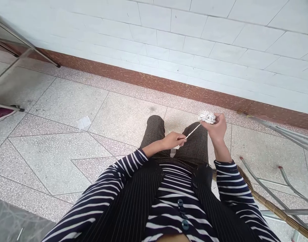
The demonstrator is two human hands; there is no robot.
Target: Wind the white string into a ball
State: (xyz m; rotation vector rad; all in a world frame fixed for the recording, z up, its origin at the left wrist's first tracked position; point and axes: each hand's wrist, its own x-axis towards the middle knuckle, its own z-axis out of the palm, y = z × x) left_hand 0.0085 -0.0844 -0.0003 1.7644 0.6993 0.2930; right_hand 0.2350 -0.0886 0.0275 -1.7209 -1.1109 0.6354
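In front of my right knee, my right hand (pixel 216 127) is closed around a bundle of white cord (pixel 207 117), wound or bunched into a loose ball. From the bundle a single strand of cord (pixel 193 131) runs down to the left, drawn straight. My left hand (pixel 176 139) pinches the end of this strand above my lap. A small pale piece (pixel 173 153) shows just below my left hand; I cannot make out what it is.
A whitish paper scrap (pixel 84 123) and a small pale clump (pixel 150 109) lie on the tiled floor. Metal stool legs (pixel 267 181) and a wicker-like rim (pixel 269 205) are at right. Folded metal poles (pixel 282 129) lean near the wall. A metal-legged table (pixel 30 50) and a shoe (pixel 2 112) are at left.
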